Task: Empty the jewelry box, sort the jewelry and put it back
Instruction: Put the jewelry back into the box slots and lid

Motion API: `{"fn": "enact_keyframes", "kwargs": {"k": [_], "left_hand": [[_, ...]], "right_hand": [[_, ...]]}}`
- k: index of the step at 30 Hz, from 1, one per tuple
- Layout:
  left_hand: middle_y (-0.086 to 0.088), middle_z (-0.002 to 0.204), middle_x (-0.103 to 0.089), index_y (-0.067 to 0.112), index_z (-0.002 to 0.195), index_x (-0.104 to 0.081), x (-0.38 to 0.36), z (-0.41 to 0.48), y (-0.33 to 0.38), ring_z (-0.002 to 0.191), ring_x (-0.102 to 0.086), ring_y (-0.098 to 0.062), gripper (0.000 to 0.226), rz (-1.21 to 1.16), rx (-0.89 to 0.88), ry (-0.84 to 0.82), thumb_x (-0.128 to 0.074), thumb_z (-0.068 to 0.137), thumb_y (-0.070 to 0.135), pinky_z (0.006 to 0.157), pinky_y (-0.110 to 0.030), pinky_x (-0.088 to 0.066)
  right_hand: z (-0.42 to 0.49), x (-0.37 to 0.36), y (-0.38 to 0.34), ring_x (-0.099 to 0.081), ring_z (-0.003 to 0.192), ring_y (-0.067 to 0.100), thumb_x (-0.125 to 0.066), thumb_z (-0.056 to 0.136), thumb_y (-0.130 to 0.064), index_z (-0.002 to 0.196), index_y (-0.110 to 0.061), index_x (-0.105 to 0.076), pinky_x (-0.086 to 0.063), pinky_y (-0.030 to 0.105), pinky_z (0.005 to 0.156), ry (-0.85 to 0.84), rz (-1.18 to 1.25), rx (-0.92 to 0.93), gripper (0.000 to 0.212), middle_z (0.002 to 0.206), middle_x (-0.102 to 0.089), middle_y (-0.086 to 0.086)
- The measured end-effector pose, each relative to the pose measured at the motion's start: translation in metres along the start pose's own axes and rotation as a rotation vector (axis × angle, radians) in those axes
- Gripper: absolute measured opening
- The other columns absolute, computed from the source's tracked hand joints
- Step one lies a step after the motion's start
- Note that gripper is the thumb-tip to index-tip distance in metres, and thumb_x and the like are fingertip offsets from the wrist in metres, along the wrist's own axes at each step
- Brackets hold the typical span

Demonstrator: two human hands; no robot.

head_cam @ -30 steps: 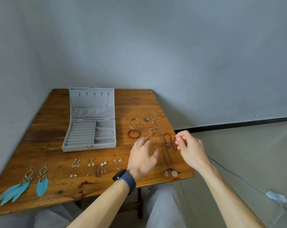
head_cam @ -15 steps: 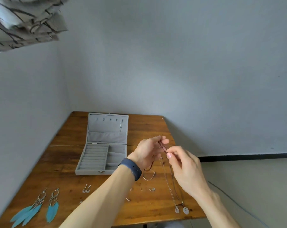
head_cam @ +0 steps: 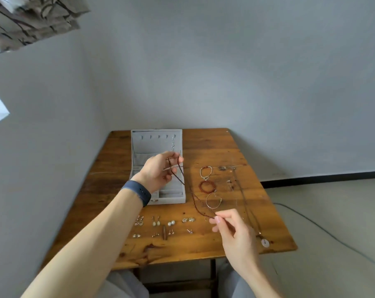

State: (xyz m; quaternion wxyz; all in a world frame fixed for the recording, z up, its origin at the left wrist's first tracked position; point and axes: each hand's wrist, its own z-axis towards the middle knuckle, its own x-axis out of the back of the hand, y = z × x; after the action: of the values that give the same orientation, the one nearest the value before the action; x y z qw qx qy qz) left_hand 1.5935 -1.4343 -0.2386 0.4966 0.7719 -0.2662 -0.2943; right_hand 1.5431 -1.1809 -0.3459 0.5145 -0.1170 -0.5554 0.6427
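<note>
L hand pinches dark red beaded necklace over open grey velvet jewelry box. R hand pinches other end nr front edge of brown wooden table.

Wooden table bears jewelry box (open), earrings

Both forearms are bare from the lower edge of the view to the wrists. The left wrist carries a broad dark navy band, smooth and matte like a sports-watch strap, with a small round fastening hole on its outer side; its face cannot be seen. The nails on the left hand and right hand are short and plain. Light grey trousers cover both knees under the table's near edge.
</note>
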Motion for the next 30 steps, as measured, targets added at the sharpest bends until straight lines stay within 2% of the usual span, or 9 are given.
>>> {"fn": "enact_keyframes", "kwargs": {"k": [4,9,12,16,20,23,26,28,30], "left_hand": [[-0.001,0.086,-0.066,0.018,0.088,-0.062,0.03,-0.005,0.007,0.053,-0.05,-0.012,0.014,0.016,0.007,0.038,-0.053,0.095,0.025,0.052,-0.024,-0.032],[0.003,0.074,-0.056,0.019,0.076,-0.055,0.051,-0.013,0.016,0.05,-0.051,-0.013,0.02,0.04,0.017,0.096,-0.054,0.094,0.027,0.053,-0.026,-0.03],[0.006,0.069,-0.046,0.02,0.08,-0.056,0.055,-0.016,0.014,0.048,-0.039,-0.011,0.018,0.077,0.028,0.05,-0.053,0.096,0.03,0.048,-0.024,-0.027],[0.008,0.064,-0.041,0.019,0.093,-0.063,0.053,-0.02,0.009,0.045,-0.029,-0.007,0.018,0.182,0.024,0.004,-0.052,0.099,0.032,0.041,-0.021,-0.026],[0.008,0.062,-0.039,0.017,0.106,-0.071,0.052,-0.03,0.016,0.048,-0.026,-0.009,0.027,0.344,-0.007,-0.049,-0.053,0.1,0.035,0.043,-0.021,-0.024],[0.006,0.061,-0.038,0.016,0.111,-0.074,0.045,-0.046,0.033,0.049,-0.025,-0.01,0.034,0.584,-0.013,-0.15,-0.064,0.091,0.042,0.044,-0.022,-0.022],[0.004,0.062,-0.037,0.011,0.116,-0.071,0.035,-0.062,0.053,0.05,-0.024,-0.013,0.058,0.734,0.003,-0.272,-0.074,0.072,0.049,0.047,-0.024,-0.021],[0.002,0.063,-0.033,0.017,0.106,-0.075,0.029,-0.073,0.066,0.052,-0.021,-0.015,0.041,0.769,0.002,-0.336,-0.073,0.076,0.045,0.054,-0.031,-0.017],[0.001,0.063,-0.03,0.025,0.09,-0.078,0.026,-0.082,0.079,0.055,-0.018,-0.018,0.017,0.772,-0.03,-0.365,-0.069,0.086,0.039,0.062,-0.038,-0.014]], "right_hand": [[-0.021,-0.014,0.011,-0.073,0.08,0.009,-0.067,0.094,-0.019,0.094,-0.031,-0.067,-0.059,0.024,0.074,-0.036,0.166,-0.177,0.012,0.089,-0.076,-0.013],[-0.032,-0.021,0.008,-0.075,0.08,0.015,-0.063,0.097,-0.02,0.101,-0.029,-0.066,-0.06,0.028,0.069,-0.079,0.259,-0.232,0.011,0.087,-0.077,-0.007],[-0.031,-0.026,0.002,-0.075,0.084,0.022,-0.062,0.097,-0.012,0.105,-0.016,-0.066,-0.061,0.031,0.072,-0.074,0.464,-0.337,0.01,0.095,-0.077,0.002],[-0.023,-0.034,-0.008,-0.073,0.098,0.028,-0.064,0.092,-0.001,0.108,-0.003,-0.068,-0.059,0.026,0.076,-0.025,0.87,-0.598,0.016,0.105,-0.075,0.012],[-0.013,-0.041,-0.012,-0.073,0.1,0.025,-0.068,0.09,-0.006,0.11,-0.007,-0.071,-0.059,0.028,0.08,-0.055,0.895,-0.631,0.02,0.106,-0.075,0.012],[0.0,-0.052,-0.019,-0.072,0.102,0.019,-0.07,0.09,-0.015,0.111,-0.018,-0.071,-0.056,0.032,0.088,-0.123,0.768,-0.616,0.02,0.111,-0.074,0.005],[0.024,-0.066,-0.042,-0.063,0.114,0.006,-0.073,0.087,-0.039,0.126,-0.032,-0.059,-0.051,0.029,0.096,-0.216,0.653,-0.519,0.042,0.128,-0.064,-0.012],[0.042,-0.074,-0.065,-0.05,0.126,0.002,-0.069,0.084,-0.059,0.14,-0.039,-0.043,-0.041,0.032,0.104,-0.321,0.61,-0.446,0.065,0.14,-0.048,-0.023],[0.055,-0.081,-0.084,-0.04,0.13,0.002,-0.061,0.08,-0.073,0.143,-0.045,-0.038,-0.033,0.032,0.103,-0.444,0.568,-0.401,0.073,0.135,-0.041,-0.03]]}}
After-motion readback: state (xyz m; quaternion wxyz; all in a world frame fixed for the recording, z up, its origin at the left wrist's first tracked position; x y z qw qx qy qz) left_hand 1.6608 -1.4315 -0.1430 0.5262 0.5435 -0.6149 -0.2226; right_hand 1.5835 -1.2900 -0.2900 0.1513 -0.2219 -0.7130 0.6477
